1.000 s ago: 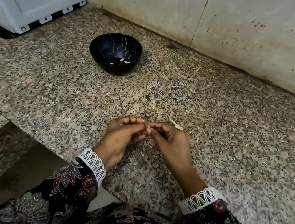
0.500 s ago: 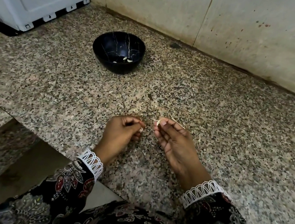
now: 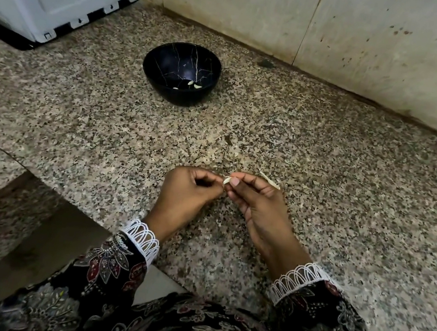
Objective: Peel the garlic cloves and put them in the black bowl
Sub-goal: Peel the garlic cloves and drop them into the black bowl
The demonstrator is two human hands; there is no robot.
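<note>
Black bowl [image 3: 181, 72] far left, peeled pieces inside. Left hand [image 3: 188, 189], fingers curled, has rejoined the right and pinches the garlic clove [image 3: 226, 180]. Right hand [image 3: 256, 200] pinches it too. Hands were apart half a second ago: peeling resumes, clove not yet ready to drop.

The black bowl [image 3: 181, 72] shows thin white veins; the granite counter [image 3: 352, 187] is speckled grey-pink; the sleeves [image 3: 114, 263] are dark floral, white-laced.
</note>
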